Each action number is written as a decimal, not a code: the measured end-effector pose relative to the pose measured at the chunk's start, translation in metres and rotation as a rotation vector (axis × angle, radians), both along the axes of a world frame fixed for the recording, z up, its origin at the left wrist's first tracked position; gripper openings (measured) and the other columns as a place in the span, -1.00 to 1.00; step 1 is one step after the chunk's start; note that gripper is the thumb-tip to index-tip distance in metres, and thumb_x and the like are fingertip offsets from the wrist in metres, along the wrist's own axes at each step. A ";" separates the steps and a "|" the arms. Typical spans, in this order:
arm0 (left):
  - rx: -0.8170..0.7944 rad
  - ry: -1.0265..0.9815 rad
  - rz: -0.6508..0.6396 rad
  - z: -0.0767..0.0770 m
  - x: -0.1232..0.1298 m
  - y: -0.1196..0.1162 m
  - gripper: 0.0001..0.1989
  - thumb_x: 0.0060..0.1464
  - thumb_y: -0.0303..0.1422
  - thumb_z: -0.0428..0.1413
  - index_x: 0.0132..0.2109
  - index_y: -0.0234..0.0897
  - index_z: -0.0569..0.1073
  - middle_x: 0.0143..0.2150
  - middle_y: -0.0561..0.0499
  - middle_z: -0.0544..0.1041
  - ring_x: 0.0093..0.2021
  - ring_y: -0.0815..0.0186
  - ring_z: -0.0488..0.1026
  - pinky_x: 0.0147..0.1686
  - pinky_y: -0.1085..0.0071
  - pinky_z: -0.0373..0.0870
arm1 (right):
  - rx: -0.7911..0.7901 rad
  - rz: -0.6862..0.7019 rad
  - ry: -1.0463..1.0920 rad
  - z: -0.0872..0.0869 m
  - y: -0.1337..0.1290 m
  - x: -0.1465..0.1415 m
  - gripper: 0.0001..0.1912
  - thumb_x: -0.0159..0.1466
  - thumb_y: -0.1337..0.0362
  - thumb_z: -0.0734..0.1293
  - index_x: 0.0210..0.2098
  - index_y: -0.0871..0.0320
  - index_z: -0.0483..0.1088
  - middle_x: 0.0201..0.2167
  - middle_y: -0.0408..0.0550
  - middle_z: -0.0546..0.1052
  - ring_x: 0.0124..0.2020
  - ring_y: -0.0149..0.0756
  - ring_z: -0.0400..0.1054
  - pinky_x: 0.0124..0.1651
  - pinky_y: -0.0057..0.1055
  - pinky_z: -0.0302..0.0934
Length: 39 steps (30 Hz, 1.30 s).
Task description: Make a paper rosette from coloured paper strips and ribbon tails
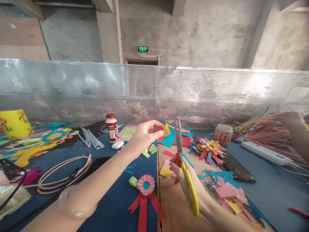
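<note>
My left hand (153, 130) pinches a small yellow paper triangle (167, 130) above the table, near the middle of the view. Just to its right, my right hand (179, 172) is closed around a pair of scissors (179, 141) with red and yellow handles, its blades pointing up. Below my hands lies a pink paper rosette (146, 185) with red ribbon tails and a blue centre. Yellow paper squares (165, 172) and blue sheets (169, 138) rest beneath and behind my hands. My right fingers are partly hidden by the handles.
Paper scraps (229, 190) and a multicoloured paper flower (209, 146) lie right, near a dark phone (238, 167) and a white power strip (265, 153). At the far right is another person's hand (289, 120). A bottle (111, 129) and coiled cable (65, 174) stand left; a perforated metal screen (96, 87) runs behind.
</note>
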<state>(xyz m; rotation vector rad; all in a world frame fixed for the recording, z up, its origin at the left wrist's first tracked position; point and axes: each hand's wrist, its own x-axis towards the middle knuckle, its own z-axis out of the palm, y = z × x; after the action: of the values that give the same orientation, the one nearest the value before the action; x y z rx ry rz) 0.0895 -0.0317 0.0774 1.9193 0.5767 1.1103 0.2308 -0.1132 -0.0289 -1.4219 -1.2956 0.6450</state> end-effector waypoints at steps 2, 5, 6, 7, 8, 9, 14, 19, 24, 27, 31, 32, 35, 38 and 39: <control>-0.016 0.005 0.003 -0.001 0.001 -0.001 -0.89 0.01 -0.34 0.12 -0.28 -0.25 0.46 -0.28 -0.02 0.53 -0.32 0.35 0.43 -0.35 0.44 0.32 | -0.047 -0.009 0.016 0.006 0.000 -0.002 -0.77 0.23 0.10 0.14 -0.42 0.12 0.22 -0.56 -0.23 0.32 -0.55 -0.35 0.21 -0.43 -0.41 0.12; -0.042 0.003 0.003 -0.002 0.002 -0.003 -0.87 0.01 -0.34 0.12 -0.26 -0.26 0.45 -0.25 -0.04 0.53 -0.28 0.33 0.44 -0.35 0.43 0.31 | -0.058 0.024 0.007 0.013 -0.003 -0.003 -0.77 0.24 0.12 0.11 -0.46 0.11 0.17 -0.66 -0.27 0.26 -0.60 -0.37 0.17 -0.47 -0.44 0.08; -0.047 0.002 0.001 -0.002 0.003 -0.003 -0.87 0.01 -0.34 0.12 -0.25 -0.26 0.45 -0.24 -0.04 0.53 -0.28 0.33 0.44 -0.35 0.44 0.31 | -0.056 0.024 -0.003 0.015 -0.005 -0.003 -0.77 0.24 0.13 0.10 -0.47 0.10 0.17 -0.67 -0.28 0.24 -0.61 -0.37 0.16 -0.47 -0.45 0.06; -0.049 -0.003 0.002 -0.002 0.003 -0.004 -0.87 0.01 -0.34 0.12 -0.25 -0.26 0.45 -0.24 -0.05 0.54 -0.28 0.33 0.44 -0.35 0.43 0.31 | -0.055 0.019 -0.012 0.015 -0.006 -0.003 -0.78 0.25 0.14 0.10 -0.47 0.10 0.16 -0.68 -0.28 0.23 -0.61 -0.38 0.15 -0.48 -0.45 0.05; -0.048 -0.010 0.006 -0.002 0.003 -0.005 -0.87 0.01 -0.34 0.12 -0.25 -0.26 0.45 -0.24 -0.04 0.54 -0.29 0.33 0.44 -0.35 0.43 0.32 | -0.055 0.016 -0.020 0.016 -0.007 -0.002 -0.78 0.25 0.15 0.10 -0.48 0.10 0.16 -0.67 -0.28 0.22 -0.61 -0.39 0.15 -0.49 -0.46 0.04; -0.045 -0.020 0.011 -0.002 0.004 -0.006 -0.87 0.00 -0.34 0.13 -0.26 -0.26 0.45 -0.26 -0.04 0.54 -0.30 0.33 0.44 -0.35 0.43 0.32 | -0.053 0.014 -0.027 0.015 -0.007 -0.002 -0.78 0.24 0.16 0.10 -0.48 0.10 0.15 -0.66 -0.28 0.21 -0.61 -0.39 0.14 -0.50 -0.46 0.04; -0.046 -0.062 0.013 -0.002 0.005 -0.010 -0.88 -0.01 -0.35 0.14 -0.28 -0.29 0.44 -0.30 -0.04 0.53 -0.35 0.34 0.44 -0.39 0.43 0.36 | -0.039 0.055 0.010 0.011 -0.007 -0.003 -0.77 0.24 0.12 0.10 -0.46 0.11 0.17 -0.63 -0.28 0.18 -0.61 -0.40 0.13 -0.53 -0.48 0.07; -0.045 -0.084 0.041 -0.001 0.006 -0.015 -0.86 -0.01 -0.34 0.15 -0.27 -0.29 0.45 -0.29 -0.05 0.54 -0.32 0.32 0.46 -0.38 0.43 0.38 | -0.015 0.060 0.031 0.011 -0.007 -0.005 -0.78 0.22 0.13 0.12 -0.45 0.12 0.19 -0.62 -0.27 0.19 -0.61 -0.40 0.13 -0.53 -0.48 0.09; -0.036 -0.072 0.063 0.001 0.007 -0.018 -0.83 -0.03 -0.34 0.17 -0.26 -0.31 0.45 -0.27 -0.07 0.55 -0.25 0.29 0.48 -0.23 0.36 0.39 | -0.037 0.077 0.050 0.010 -0.007 -0.006 -0.73 0.25 0.06 0.11 -0.44 0.12 0.17 -0.66 -0.25 0.23 -0.61 -0.38 0.16 -0.55 -0.49 0.10; -0.031 -0.059 0.073 0.001 0.007 -0.019 -0.84 -0.03 -0.34 0.16 -0.26 -0.29 0.45 -0.27 -0.06 0.55 -0.26 0.28 0.48 -0.22 0.35 0.39 | -0.039 0.087 0.038 0.007 -0.006 -0.005 -0.71 0.26 0.04 0.10 -0.43 0.12 0.18 -0.66 -0.26 0.23 -0.63 -0.39 0.15 -0.56 -0.49 0.10; -0.010 -0.042 0.089 0.000 0.007 -0.019 -0.84 -0.02 -0.33 0.15 -0.26 -0.29 0.45 -0.27 -0.06 0.56 -0.27 0.28 0.48 -0.26 0.36 0.39 | -0.012 0.093 0.040 0.002 -0.003 -0.003 -0.68 0.27 0.02 0.10 -0.43 0.12 0.20 -0.63 -0.26 0.22 -0.61 -0.41 0.15 -0.53 -0.49 0.12; -0.006 -0.039 0.091 0.000 0.007 -0.019 -0.84 -0.02 -0.33 0.15 -0.26 -0.29 0.45 -0.27 -0.07 0.56 -0.27 0.28 0.48 -0.27 0.37 0.39 | -0.011 0.092 0.045 0.001 -0.003 -0.003 -0.68 0.27 0.02 0.10 -0.43 0.12 0.20 -0.62 -0.26 0.22 -0.61 -0.41 0.15 -0.53 -0.49 0.12; 0.000 -0.036 0.095 0.000 0.007 -0.019 -0.84 -0.02 -0.32 0.15 -0.26 -0.29 0.46 -0.29 -0.06 0.56 -0.29 0.29 0.48 -0.31 0.39 0.38 | -0.014 0.097 0.047 0.003 -0.004 -0.003 -0.68 0.27 0.02 0.09 -0.42 0.12 0.20 -0.63 -0.26 0.22 -0.61 -0.40 0.16 -0.53 -0.49 0.12; -0.005 -0.035 0.089 0.000 0.007 -0.019 -0.84 -0.02 -0.32 0.16 -0.27 -0.28 0.46 -0.29 -0.05 0.56 -0.30 0.30 0.48 -0.32 0.41 0.37 | -0.017 0.088 0.031 0.006 -0.006 -0.004 -0.68 0.28 0.03 0.09 -0.43 0.12 0.20 -0.64 -0.26 0.22 -0.61 -0.39 0.16 -0.53 -0.48 0.12; -0.007 -0.035 0.088 0.000 0.007 -0.019 -0.85 -0.02 -0.32 0.16 -0.27 -0.28 0.46 -0.29 -0.05 0.56 -0.30 0.30 0.48 -0.32 0.41 0.37 | -0.020 0.084 0.020 0.007 -0.006 -0.005 -0.68 0.28 0.03 0.09 -0.43 0.12 0.19 -0.65 -0.26 0.23 -0.62 -0.39 0.17 -0.53 -0.48 0.12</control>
<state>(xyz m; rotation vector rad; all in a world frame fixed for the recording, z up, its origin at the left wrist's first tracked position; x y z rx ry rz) 0.0962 -0.0502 0.0772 1.8803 0.6501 1.1940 0.2262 -0.1194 -0.0220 -1.3797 -1.3419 0.7286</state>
